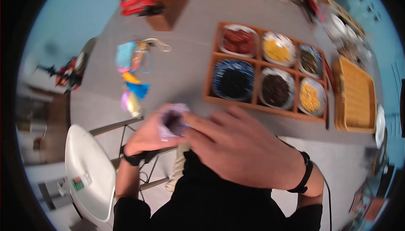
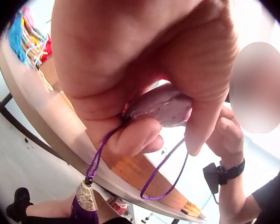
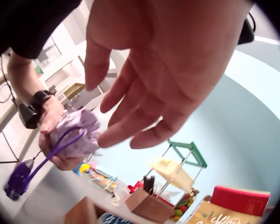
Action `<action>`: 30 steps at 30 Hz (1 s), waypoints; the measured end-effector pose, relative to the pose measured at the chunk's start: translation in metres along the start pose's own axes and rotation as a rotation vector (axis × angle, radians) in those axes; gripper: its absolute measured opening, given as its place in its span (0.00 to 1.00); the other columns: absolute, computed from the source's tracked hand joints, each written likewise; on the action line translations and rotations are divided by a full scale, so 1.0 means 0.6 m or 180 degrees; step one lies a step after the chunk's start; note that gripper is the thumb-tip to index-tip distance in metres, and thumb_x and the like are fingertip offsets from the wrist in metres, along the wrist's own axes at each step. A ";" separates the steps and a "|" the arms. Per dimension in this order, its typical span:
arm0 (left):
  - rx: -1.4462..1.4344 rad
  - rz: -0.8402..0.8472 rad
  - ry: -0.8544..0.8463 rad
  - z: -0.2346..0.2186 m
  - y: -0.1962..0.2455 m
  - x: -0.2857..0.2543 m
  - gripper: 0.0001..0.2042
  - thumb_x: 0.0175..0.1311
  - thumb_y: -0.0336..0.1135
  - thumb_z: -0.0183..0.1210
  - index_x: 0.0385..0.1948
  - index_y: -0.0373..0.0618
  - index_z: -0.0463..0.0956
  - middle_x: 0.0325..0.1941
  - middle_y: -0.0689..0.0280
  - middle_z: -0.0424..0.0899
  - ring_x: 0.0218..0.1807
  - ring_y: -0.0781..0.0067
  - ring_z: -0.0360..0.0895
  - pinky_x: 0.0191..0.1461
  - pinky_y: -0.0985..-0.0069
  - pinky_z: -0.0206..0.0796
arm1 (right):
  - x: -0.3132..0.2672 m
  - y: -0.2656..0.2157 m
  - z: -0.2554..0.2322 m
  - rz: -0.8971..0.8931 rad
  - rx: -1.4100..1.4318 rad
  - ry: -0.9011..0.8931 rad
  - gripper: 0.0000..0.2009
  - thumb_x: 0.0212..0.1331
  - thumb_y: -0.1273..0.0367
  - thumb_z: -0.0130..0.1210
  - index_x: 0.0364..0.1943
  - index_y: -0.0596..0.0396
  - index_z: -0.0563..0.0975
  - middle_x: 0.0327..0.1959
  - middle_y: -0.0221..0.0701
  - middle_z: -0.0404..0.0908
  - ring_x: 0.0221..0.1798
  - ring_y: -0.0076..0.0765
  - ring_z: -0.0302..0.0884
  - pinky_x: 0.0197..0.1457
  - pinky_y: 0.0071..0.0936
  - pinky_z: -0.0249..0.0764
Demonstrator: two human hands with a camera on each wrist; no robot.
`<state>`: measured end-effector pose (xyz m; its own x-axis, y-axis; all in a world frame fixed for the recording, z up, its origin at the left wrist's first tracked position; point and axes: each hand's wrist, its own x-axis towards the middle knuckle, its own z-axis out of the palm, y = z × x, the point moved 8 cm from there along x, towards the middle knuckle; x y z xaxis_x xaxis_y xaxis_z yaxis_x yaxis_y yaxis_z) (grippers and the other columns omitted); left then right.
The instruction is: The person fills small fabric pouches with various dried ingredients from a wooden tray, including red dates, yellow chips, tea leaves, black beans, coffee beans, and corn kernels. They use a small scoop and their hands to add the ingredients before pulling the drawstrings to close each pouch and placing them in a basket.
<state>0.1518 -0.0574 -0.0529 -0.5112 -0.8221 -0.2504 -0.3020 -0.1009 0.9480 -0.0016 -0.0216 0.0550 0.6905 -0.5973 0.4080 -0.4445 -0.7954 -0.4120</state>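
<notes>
My left hand (image 1: 145, 133) grips a small lavender cloth pouch (image 3: 86, 145), its mouth gathered open and facing up in the head view. A purple cord (image 2: 155, 179) loops from the pouch, and a dark purple tassel (image 3: 19, 181) with a silver cap hangs below. My right hand (image 1: 242, 148) reaches across, fingertips right at the pouch's rim in the head view. In the right wrist view its fingers (image 3: 144, 107) are spread and relaxed, with nothing visible between them. The inside of the pouch looks dark, its contents hidden.
A wooden six-part tray (image 1: 207, 79) stands on the grey table (image 1: 185, 58), holding bowls of red, yellow, green, black and brown pieces. Right of it lies a wicker basket (image 1: 356, 96). Colourful pouches with tassels (image 1: 130, 62) lie at left. A white chair (image 1: 90, 167) stands beside me.
</notes>
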 end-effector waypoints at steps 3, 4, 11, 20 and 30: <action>0.0453 0.0785 0.0387 -0.066 -0.031 -0.011 0.25 0.45 0.32 0.72 0.46 0.40 0.72 0.41 0.67 0.74 0.40 0.75 0.74 0.45 0.76 0.66 | 0.020 -0.028 -0.058 0.0178 -0.0524 -0.0268 0.11 0.47 0.69 0.56 0.34 0.60 0.77 0.36 0.35 0.75 0.35 0.36 0.73 0.43 0.33 0.67; 0.1298 0.1673 0.0399 -0.078 -0.046 -0.004 0.25 0.43 0.35 0.72 0.45 0.40 0.72 0.40 0.68 0.74 0.39 0.74 0.73 0.43 0.75 0.66 | 0.020 -0.037 -0.071 0.0203 -0.0673 -0.0299 0.11 0.48 0.69 0.56 0.34 0.60 0.77 0.36 0.35 0.76 0.34 0.36 0.73 0.43 0.33 0.68; 0.0124 -0.0024 0.1364 -0.109 -0.055 -0.035 0.30 0.43 0.40 0.70 0.51 0.39 0.70 0.42 0.66 0.75 0.39 0.75 0.72 0.42 0.77 0.66 | -0.019 -0.094 -0.108 0.0066 -0.0907 -0.0527 0.10 0.54 0.67 0.57 0.34 0.61 0.79 0.32 0.36 0.80 0.34 0.37 0.77 0.41 0.33 0.71; 0.0085 0.0207 0.1161 -0.092 -0.024 0.016 0.31 0.45 0.26 0.68 0.55 0.40 0.65 0.34 0.68 0.71 0.33 0.79 0.69 0.38 0.80 0.63 | -0.164 0.068 -0.181 0.1998 -0.1377 0.1144 0.04 0.50 0.74 0.59 0.30 0.55 0.81 0.27 0.36 0.78 0.27 0.43 0.76 0.31 0.37 0.74; 0.0206 0.0185 0.0753 -0.065 -0.011 0.054 0.34 0.39 0.25 0.75 0.51 0.41 0.65 0.47 0.67 0.72 0.51 0.78 0.68 0.58 0.77 0.61 | -0.463 0.251 -0.139 0.4261 -0.2071 0.0773 0.10 0.60 0.69 0.57 0.40 0.63 0.77 0.37 0.46 0.79 0.36 0.54 0.78 0.40 0.43 0.73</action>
<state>0.1689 -0.1051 -0.0597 -0.3291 -0.9345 -0.1356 -0.3325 -0.0198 0.9429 -0.3078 0.0158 -0.0522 -0.4978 -0.8480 0.1821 -0.8645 0.4684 -0.1822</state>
